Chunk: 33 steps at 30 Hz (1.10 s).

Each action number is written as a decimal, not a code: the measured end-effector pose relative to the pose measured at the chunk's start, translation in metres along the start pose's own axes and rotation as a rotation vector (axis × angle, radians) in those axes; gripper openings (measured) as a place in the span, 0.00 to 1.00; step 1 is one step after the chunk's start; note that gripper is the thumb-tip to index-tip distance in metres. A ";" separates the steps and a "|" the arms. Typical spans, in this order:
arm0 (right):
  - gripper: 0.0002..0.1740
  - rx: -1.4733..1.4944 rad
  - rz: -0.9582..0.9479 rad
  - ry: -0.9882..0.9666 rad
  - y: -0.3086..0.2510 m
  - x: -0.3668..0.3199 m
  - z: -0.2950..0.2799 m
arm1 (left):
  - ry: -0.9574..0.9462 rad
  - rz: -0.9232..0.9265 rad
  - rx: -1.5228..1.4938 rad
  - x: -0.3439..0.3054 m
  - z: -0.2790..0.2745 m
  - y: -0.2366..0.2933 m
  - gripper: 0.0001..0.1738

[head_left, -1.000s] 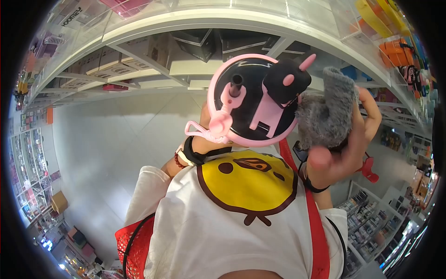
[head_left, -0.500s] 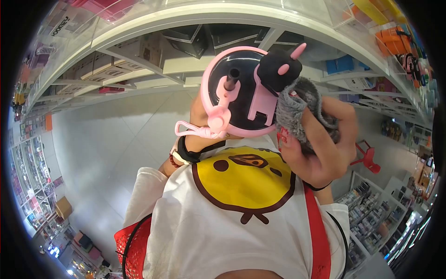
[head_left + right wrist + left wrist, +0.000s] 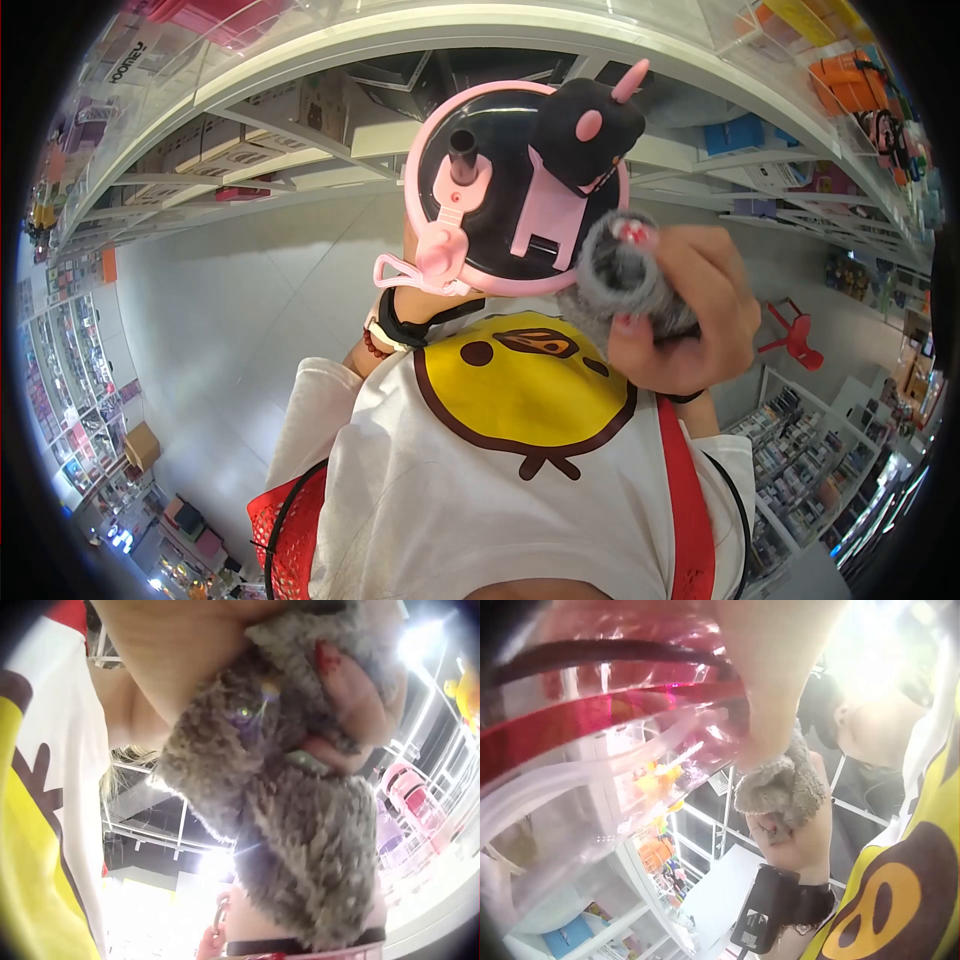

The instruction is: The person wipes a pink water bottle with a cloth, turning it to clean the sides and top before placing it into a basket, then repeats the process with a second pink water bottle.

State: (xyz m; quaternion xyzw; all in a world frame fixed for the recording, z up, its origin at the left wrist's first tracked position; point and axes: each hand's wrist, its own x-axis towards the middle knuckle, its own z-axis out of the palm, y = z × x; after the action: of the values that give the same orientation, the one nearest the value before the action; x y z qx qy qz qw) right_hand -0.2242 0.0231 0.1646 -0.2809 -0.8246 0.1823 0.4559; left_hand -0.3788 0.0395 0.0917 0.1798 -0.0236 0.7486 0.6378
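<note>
A round container with a black-and-pink lid (image 3: 490, 220) is held up before the chest in the head view, its black spout and pink loop upward. My left hand (image 3: 772, 682) grips its clear and red side (image 3: 645, 705); in the head view the lid mostly hides this hand. My right hand (image 3: 705, 310) pinches a bunched grey fluffy cloth (image 3: 620, 275), rolled into a ring shape, at the lid's lower right edge. The right wrist view has the cloth (image 3: 307, 847) hanging in folds from my right hand (image 3: 352, 697). Whether cloth and lid touch is unclear.
White shelving (image 3: 400, 160) with boxes spans the top of the head view. Pale floor (image 3: 240, 300) lies at left, a red stool (image 3: 795, 340) at right. Racks of small goods (image 3: 800, 470) stand lower right, and an orange bag (image 3: 845, 95) is upper right.
The container has shifted left and slightly up. My right hand has moved left, and the cloth, upright and loose earlier, is now bunched in the fingers, with its ring-shaped end facing up.
</note>
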 end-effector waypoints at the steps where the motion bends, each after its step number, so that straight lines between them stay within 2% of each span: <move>1: 0.26 -0.018 0.016 -0.020 0.000 0.001 -0.002 | 0.059 -0.049 0.027 -0.002 0.001 0.001 0.24; 3: 0.27 -0.055 0.047 -0.061 0.001 0.003 -0.005 | 0.174 -0.151 0.071 -0.002 0.014 0.006 0.20; 5: 0.27 -0.085 0.029 -0.103 0.000 0.004 -0.007 | 0.074 -0.051 0.065 -0.008 -0.001 0.005 0.20; 8: 0.26 -0.099 -0.054 -0.145 0.000 0.003 -0.008 | 0.347 -0.069 -0.029 -0.010 0.008 0.012 0.24; 11: 0.24 0.039 -0.199 -0.182 0.009 -0.001 -0.008 | 0.265 -0.157 -0.015 -0.010 -0.016 0.019 0.32; 12: 0.22 0.103 -0.224 -0.205 0.012 0.000 -0.010 | 0.046 -0.184 -0.070 0.000 -0.016 0.017 0.34; 13: 0.21 0.167 -0.248 -0.230 0.014 0.000 -0.012 | -0.039 -0.180 -0.062 0.003 -0.018 0.015 0.35; 15: 0.18 0.178 -0.189 -0.087 0.013 0.000 -0.014 | -0.209 -0.167 -0.048 0.011 -0.021 0.012 0.38; 16: 0.17 0.158 -0.165 0.014 0.013 0.001 -0.012 | -0.076 -0.095 -0.028 0.002 -0.022 0.009 0.37; 17: 0.16 0.139 -0.138 0.114 0.013 0.002 -0.010 | 0.015 -0.104 -0.110 -0.001 -0.016 0.008 0.36; 18: 0.16 0.115 -0.103 0.147 0.015 -0.001 -0.010 | 0.107 -0.105 -0.194 -0.003 -0.008 0.006 0.35; 19: 0.17 0.040 -0.086 0.102 0.014 0.001 -0.011 | 0.199 -0.099 -0.275 -0.005 -0.001 0.005 0.35; 22: 0.21 -0.121 -0.042 -0.016 0.009 0.003 -0.011 | 0.180 -0.154 -0.087 -0.007 -0.002 0.008 0.35; 26: 0.25 -0.166 -0.087 -0.061 0.009 0.004 -0.010 | 0.262 -0.314 -0.122 -0.007 0.019 0.013 0.37; 28: 0.26 -0.198 -0.102 -0.104 0.007 0.002 -0.012 | 0.221 -0.305 -0.076 -0.008 0.018 0.012 0.38; 30: 0.25 -0.199 -0.119 -0.137 0.008 0.002 -0.013 | 0.063 -0.208 0.064 -0.011 0.000 0.011 0.41; 33: 0.24 -0.058 -0.145 -0.181 0.013 0.004 -0.012 | -0.072 -0.096 0.295 -0.017 -0.017 0.016 0.43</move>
State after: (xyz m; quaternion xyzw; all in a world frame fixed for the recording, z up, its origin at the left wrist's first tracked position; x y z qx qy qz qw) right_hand -0.2121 0.0361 0.1664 -0.2158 -0.8855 0.1495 0.3833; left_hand -0.3960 0.0251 0.0736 0.2989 0.0724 0.7056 0.6383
